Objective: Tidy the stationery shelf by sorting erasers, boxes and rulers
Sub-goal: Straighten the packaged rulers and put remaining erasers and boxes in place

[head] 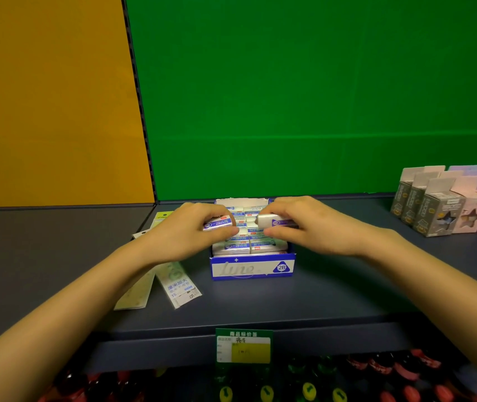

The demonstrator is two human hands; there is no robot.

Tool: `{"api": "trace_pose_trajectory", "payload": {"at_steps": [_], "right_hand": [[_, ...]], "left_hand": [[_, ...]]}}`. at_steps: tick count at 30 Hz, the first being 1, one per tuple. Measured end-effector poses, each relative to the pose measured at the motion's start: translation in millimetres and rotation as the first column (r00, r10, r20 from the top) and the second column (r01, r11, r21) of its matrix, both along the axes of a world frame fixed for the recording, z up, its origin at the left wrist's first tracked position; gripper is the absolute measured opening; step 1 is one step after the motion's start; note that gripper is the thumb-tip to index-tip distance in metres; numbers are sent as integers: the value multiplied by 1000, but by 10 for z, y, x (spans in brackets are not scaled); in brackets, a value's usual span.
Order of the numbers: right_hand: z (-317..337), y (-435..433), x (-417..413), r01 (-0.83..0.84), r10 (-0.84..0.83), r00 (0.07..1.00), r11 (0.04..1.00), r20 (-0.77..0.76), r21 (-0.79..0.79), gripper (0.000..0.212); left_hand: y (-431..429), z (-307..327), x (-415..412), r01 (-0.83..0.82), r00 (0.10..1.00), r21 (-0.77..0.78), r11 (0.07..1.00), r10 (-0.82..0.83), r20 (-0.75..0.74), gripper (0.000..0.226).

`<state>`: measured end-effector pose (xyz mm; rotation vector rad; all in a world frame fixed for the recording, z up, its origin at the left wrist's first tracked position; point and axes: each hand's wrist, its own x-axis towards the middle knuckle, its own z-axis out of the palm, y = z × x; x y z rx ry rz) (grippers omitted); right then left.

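A blue and white display box (253, 268) marked 2B stands on the grey shelf (289, 303), filled with several wrapped erasers (246, 247). My left hand (195, 230) holds one wrapped eraser (217, 223) over the box's left side. Over the right side, my right hand (304, 224) grips another eraser (272, 221). Two packaged rulers (179, 282) lie flat to the left of the box, partly under my left forearm.
Small grey, pink and purple cartons (446, 207) stand in rows at the shelf's right end. A green price tag (243, 346) hangs on the shelf's front edge. Below it are red and green bottles (307, 387). Green and orange panels back the shelf.
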<state>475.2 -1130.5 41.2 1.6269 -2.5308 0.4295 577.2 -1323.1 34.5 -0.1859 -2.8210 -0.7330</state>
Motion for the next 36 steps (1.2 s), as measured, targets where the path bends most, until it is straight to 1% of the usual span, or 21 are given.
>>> {"api": "trace_pose_trajectory", "payload": {"at_steps": [3, 5, 6, 8, 10, 13, 15, 19, 24, 26, 30, 34, 36], "right_hand": [[6, 15, 56, -40, 36, 997, 997, 63, 65, 33], [2, 23, 61, -42, 35, 997, 995, 75, 87, 35], [-1, 24, 50, -47, 41, 997, 994, 58, 98, 35], [-3, 37, 32, -57, 54, 998, 989, 23, 135, 35], [8, 56, 16, -41, 36, 999, 987, 37, 153, 35], [32, 60, -21, -60, 45, 986, 994, 159, 91, 27], [73, 36, -41, -77, 57, 973, 994, 224, 81, 25], [147, -18, -79, -88, 48, 957, 988, 285, 128, 27], [191, -108, -124, -110, 30, 942, 968, 334, 225, 23], [177, -135, -155, -120, 30, 937, 963, 347, 242, 23], [137, -142, -219, -132, 35, 922, 965, 385, 228, 22], [112, -94, -242, -134, 44, 906, 973, 421, 186, 19], [106, -59, -232, -137, 59, 891, 980, 451, 144, 12]], "left_hand": [[17, 18, 25, 11, 997, 13, 1000, -12, 71, 55], [38, 22, 35, 23, 994, -12, 1000, -22, 107, 55], [43, 13, 40, 29, 993, -22, 999, -26, 117, 51], [39, -1, 42, 32, 991, -30, 999, -28, 129, 35], [26, -3, 49, 38, 990, -38, 999, -33, 138, 28], [-6, -4, 51, 63, 993, -43, 997, -58, 107, 29], [-15, 7, 49, 70, 995, -64, 995, -66, 75, 30], [-12, 26, 34, 62, 998, -45, 997, -60, 34, 30], [10, 41, 21, 74, 995, -28, 997, -72, 67, 30], [10, 42, 15, 69, 995, -44, 997, -66, 72, 31], [5, 31, -11, 49, 997, -68, 996, -45, 64, 32], [19, 10, -27, 22, 998, -26, 999, -21, 53, 33], [19, 2, -31, 11, 999, -6, 1000, -10, 41, 32]]}}
